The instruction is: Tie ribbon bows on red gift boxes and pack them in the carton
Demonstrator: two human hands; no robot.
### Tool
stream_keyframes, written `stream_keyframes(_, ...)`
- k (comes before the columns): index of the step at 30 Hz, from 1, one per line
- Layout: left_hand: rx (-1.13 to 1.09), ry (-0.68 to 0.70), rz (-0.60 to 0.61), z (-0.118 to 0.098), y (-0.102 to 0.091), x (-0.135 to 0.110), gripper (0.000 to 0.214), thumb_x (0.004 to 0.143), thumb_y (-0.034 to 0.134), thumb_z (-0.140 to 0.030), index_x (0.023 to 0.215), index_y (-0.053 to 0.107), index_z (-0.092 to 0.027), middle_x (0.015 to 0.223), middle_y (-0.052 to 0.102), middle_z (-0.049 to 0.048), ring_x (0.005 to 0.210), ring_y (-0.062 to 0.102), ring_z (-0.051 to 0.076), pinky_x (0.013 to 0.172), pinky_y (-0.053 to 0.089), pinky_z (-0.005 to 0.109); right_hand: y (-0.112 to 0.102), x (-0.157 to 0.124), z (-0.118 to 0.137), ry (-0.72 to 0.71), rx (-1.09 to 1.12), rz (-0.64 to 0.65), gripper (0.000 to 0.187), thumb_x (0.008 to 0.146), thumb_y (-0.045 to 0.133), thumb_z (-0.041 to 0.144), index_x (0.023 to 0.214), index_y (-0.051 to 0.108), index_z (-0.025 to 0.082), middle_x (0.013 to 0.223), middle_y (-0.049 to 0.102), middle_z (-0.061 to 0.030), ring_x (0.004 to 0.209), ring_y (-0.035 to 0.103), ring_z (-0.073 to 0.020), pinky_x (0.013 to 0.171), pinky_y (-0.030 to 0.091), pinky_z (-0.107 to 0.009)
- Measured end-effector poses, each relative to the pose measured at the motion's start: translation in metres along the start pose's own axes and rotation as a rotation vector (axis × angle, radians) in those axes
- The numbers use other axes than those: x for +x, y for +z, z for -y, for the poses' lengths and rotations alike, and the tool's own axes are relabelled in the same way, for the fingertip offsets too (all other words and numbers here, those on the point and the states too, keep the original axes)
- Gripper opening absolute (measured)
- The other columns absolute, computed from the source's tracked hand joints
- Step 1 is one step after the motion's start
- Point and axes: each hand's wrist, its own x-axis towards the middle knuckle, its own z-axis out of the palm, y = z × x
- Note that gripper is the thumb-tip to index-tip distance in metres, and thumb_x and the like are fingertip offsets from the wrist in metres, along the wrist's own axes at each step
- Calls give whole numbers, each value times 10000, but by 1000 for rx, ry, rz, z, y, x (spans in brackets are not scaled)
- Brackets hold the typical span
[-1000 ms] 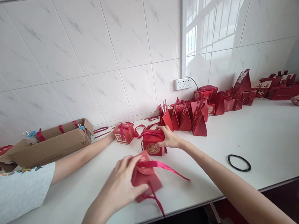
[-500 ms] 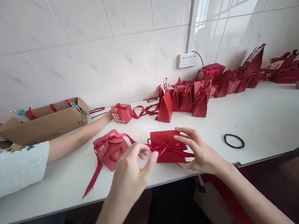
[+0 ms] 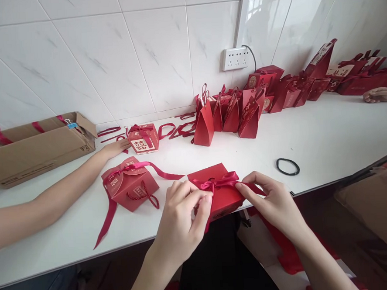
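In front of me at the table edge lies a red gift box (image 3: 228, 198) with a dark pink ribbon (image 3: 227, 179) tied in a bow across its top. My left hand (image 3: 181, 218) pinches the ribbon near the knot, and its fingers hide the box's left end. At the bow's right side, my right hand (image 3: 273, 199) grips the ribbon between thumb and finger. To the left sits another red gift box (image 3: 130, 186), with a twisted cord handle and a ribbon whose long ends trail over the table.
A co-worker's hand (image 3: 117, 148) reaches behind a smaller red box (image 3: 143, 139). Several red gift boxes (image 3: 203, 124) line the wall under a power socket (image 3: 235, 58). A cardboard carton (image 3: 46, 147) stands left, a black hair tie (image 3: 287, 166) right. Another person's hand (image 3: 382, 94) rests far right.
Both my hands have closed on the ribbon; my right hand has left the box's side. The box has turned and tilted. The co-worker's hand has moved behind the small box, and another hand appears far right.
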Motion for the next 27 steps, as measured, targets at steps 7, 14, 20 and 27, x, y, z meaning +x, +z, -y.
stream_keyframes(7, 156, 21, 76, 0, -5, 7, 173, 853, 536, -284, 997, 633, -275, 1253, 438, 70, 1191, 399, 278, 1018, 343, 490, -4, -10, 22, 140, 125, 114, 463, 881, 468, 496, 532, 435, 194, 448, 451, 31, 420, 337, -81, 422, 289, -217)
stream_keyframes(14, -1, -54, 305, 7, -1, 17, 407, 839, 565, -375, 1244, 529, -344, 1449, 356, 8, 1344, 291, 312, 1107, 260, 526, -4, -9, 12, 192, 405, 247, 489, 864, 499, 528, 520, 443, 185, 481, 451, 24, 492, 402, -94, 515, 346, -223)
stream_keyframes(20, -17, -88, 318, 9, 0, 20, 408, 828, 574, -436, 1225, 557, -343, 1415, 406, 16, 1318, 327, 318, 1105, 243, 543, -10, -19, 5, 175, 246, 404, 454, 870, 500, 518, 562, 465, 185, 464, 460, 36, 441, 341, -77, 444, 281, -215)
stream_keyframes(27, -11, -106, 319, 9, 1, 19, 397, 832, 561, -468, 1211, 566, -352, 1419, 400, -1, 1322, 330, 312, 1105, 257, 534, -9, -33, 2, -347, -210, 15, 179, 876, 558, 250, 700, 563, 212, 584, 565, 17, 520, 495, -111, 483, 398, -232)
